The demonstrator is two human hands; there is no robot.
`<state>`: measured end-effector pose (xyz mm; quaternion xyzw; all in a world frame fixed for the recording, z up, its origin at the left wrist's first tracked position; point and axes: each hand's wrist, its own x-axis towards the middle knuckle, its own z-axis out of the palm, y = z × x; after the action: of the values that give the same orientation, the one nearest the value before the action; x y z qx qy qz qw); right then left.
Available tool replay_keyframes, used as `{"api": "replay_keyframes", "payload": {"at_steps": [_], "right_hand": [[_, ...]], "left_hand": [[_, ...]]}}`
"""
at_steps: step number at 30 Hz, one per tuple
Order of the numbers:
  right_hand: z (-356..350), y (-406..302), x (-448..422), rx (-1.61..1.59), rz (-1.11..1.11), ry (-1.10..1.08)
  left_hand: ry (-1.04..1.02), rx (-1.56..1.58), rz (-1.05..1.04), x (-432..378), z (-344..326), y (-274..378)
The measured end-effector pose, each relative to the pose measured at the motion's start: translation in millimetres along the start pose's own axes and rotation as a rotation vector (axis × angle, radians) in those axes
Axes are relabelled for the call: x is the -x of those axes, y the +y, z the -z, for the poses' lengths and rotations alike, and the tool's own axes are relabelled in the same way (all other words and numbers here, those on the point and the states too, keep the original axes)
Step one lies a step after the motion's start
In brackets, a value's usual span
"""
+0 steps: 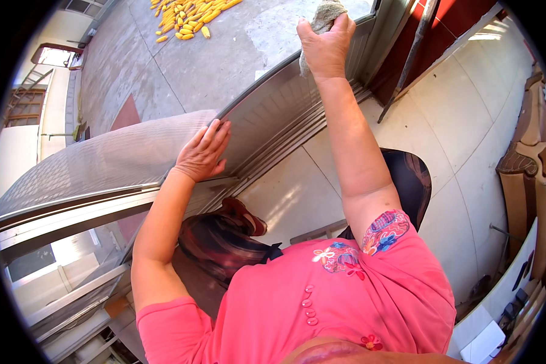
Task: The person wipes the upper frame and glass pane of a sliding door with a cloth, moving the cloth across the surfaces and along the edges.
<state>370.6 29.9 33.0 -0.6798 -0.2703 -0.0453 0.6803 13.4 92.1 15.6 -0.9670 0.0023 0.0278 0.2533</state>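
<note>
My right hand (328, 52) is raised at the top and grips a crumpled grey-beige cloth (327, 16), part of which hangs down behind the wrist against the window or door panel. My left hand (204, 150) lies with its fingers extended on the edge of the framed panel (273, 113), near the middle, and holds nothing. To its left a sheer mesh screen (113, 154) bulges outward from the frame. A metal track (282, 150) runs along the foot of the panel.
Yellow corn cobs (191, 18) lie on the concrete yard (200, 68) outside. A dark stick (409, 63) leans by a red tiled surface at the upper right. Carved wooden furniture (528, 168) stands on the right, on a pale tiled floor (437, 132).
</note>
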Motion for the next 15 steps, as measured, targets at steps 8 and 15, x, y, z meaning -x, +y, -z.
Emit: {"api": "replay_keyframes", "payload": {"at_steps": [8,15], "right_hand": [[-1,-1,2,-0.002,0.006,0.001],[-3,-7,7,-0.032,0.012,0.023]], "left_hand": [[-0.024,0.011,0.006,-1,0,0],[-0.026,0.011,0.007,0,-2,0]]}}
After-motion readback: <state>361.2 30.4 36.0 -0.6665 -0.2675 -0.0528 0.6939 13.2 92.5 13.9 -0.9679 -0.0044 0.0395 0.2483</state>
